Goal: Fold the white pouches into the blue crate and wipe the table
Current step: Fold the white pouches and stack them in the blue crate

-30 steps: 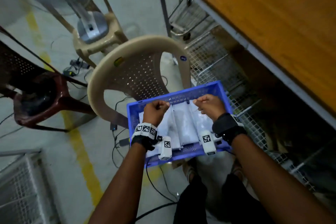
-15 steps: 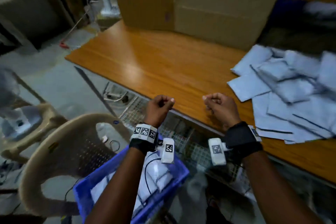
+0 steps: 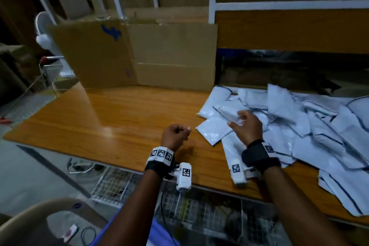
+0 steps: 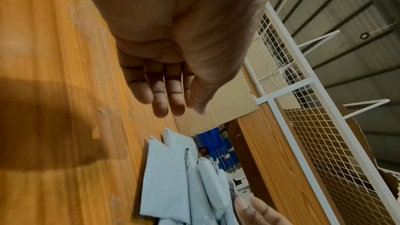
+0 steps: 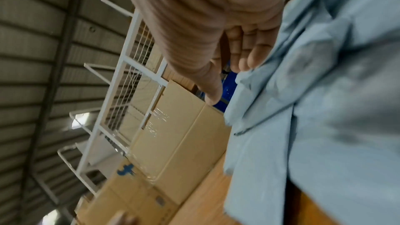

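A heap of white pouches (image 3: 299, 126) with dark edge lines covers the right half of the wooden table (image 3: 119, 118). My right hand (image 3: 238, 120) hovers over the heap's near-left part with fingers spread, and the fingertips (image 5: 252, 61) touch a pouch (image 5: 324, 109). My left hand (image 3: 180, 131) hangs above bare wood left of the heap, loosely curled and holding nothing; the left wrist view shows its fingers (image 4: 160, 102) relaxed, with pouches (image 4: 164, 177) beyond. A corner of the blue crate (image 3: 165, 234) peeks out below the table edge, mostly hidden by my left arm.
A large cardboard box (image 3: 139, 56) stands at the back of the table. A white-framed shelf (image 3: 279, 26) rises behind the pouches. Wire mesh racks (image 3: 119, 183) sit under the table's front edge. A beige plastic chair (image 3: 24, 217) is at the lower left, a fan (image 3: 43, 32) further back.
The view swung up from the crate on the chair to the table. Both hands left the crate and rose over the table. The right hand opened and reached onto the pouch heap.
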Demonstrator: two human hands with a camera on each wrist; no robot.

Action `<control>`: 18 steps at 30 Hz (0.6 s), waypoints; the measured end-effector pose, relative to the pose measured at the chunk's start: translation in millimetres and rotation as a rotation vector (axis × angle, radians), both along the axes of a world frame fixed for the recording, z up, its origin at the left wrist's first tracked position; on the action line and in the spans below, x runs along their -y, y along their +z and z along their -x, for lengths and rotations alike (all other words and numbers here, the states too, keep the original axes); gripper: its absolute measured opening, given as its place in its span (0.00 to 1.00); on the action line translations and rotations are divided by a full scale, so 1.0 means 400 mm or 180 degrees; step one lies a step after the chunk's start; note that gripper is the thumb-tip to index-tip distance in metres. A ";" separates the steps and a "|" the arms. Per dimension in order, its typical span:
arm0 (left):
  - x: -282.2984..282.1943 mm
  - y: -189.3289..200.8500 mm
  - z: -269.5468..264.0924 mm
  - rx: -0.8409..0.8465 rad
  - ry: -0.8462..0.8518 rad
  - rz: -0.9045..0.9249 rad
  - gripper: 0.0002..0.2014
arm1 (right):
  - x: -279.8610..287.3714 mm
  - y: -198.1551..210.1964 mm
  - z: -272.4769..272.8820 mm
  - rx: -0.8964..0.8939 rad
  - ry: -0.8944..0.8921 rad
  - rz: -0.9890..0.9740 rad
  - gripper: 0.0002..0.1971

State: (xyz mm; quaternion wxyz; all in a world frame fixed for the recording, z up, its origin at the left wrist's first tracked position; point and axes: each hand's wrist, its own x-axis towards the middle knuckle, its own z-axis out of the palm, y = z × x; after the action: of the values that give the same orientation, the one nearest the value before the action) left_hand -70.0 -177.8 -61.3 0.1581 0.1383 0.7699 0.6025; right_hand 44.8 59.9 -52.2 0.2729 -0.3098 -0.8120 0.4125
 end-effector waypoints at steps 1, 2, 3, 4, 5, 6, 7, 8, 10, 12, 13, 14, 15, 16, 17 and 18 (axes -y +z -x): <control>-0.015 0.001 0.009 0.0014 -0.0013 -0.0019 0.14 | -0.023 0.003 0.016 -0.0047 -0.0072 -0.0269 0.24; -0.027 0.004 0.016 0.0019 -0.0028 -0.0020 0.14 | -0.043 0.007 0.033 -0.0043 -0.0132 -0.0546 0.25; -0.040 0.005 0.024 0.0021 -0.0027 -0.0027 0.14 | -0.061 0.005 0.051 0.0022 -0.0134 -0.0799 0.27; -0.051 0.005 0.031 0.0038 -0.0025 -0.0028 0.13 | -0.078 0.001 0.069 0.0125 -0.0079 -0.1016 0.28; -0.063 0.004 0.040 0.0063 -0.0024 -0.0036 0.13 | -0.093 -0.008 0.086 0.0258 -0.0004 -0.1191 0.29; -0.072 0.005 0.045 0.0086 -0.0014 -0.0045 0.12 | -0.109 -0.023 0.105 0.0412 0.0058 -0.1341 0.28; -0.081 0.003 0.053 0.0111 0.0004 -0.0053 0.11 | -0.120 -0.035 0.121 0.0567 0.0117 -0.1447 0.25; -0.088 0.003 0.057 0.0136 0.0035 -0.0057 0.11 | -0.130 -0.049 0.132 0.0667 0.0171 -0.1494 0.22; -0.097 -0.003 0.066 0.0222 0.0090 -0.0061 0.11 | -0.135 -0.071 0.144 0.0555 0.0238 -0.1511 0.13; -0.102 -0.010 0.073 0.0348 0.0109 -0.0071 0.15 | -0.121 -0.084 0.143 0.0233 0.0318 -0.1576 0.07; -0.104 -0.015 0.077 0.0442 0.0114 -0.0107 0.18 | -0.104 -0.086 0.138 0.0059 0.0413 -0.1587 0.06; -0.104 -0.019 0.078 0.0553 0.0116 -0.0156 0.20 | -0.081 -0.085 0.130 -0.0089 0.0545 -0.1588 0.06; -0.103 -0.021 0.080 0.0684 0.0120 -0.0185 0.22 | -0.052 -0.082 0.119 -0.0209 0.0688 -0.1620 0.05; -0.100 -0.020 0.079 0.0833 0.0135 -0.0217 0.24 | -0.024 -0.081 0.108 -0.0306 0.0834 -0.1695 0.05; -0.096 -0.018 0.076 0.1001 0.0128 -0.0229 0.26 | 0.007 -0.079 0.094 -0.0390 0.0984 -0.1722 0.06; -0.089 -0.018 0.075 0.1198 0.0117 -0.0309 0.27 | 0.037 -0.078 0.077 -0.0490 0.1137 -0.1662 0.05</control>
State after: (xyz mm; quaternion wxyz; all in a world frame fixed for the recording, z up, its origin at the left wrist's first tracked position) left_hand -100.1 -142.1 -68.5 0.2814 0.0166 0.6992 0.6570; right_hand 13.8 45.1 -83.4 0.3271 -0.0499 -0.9089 0.2539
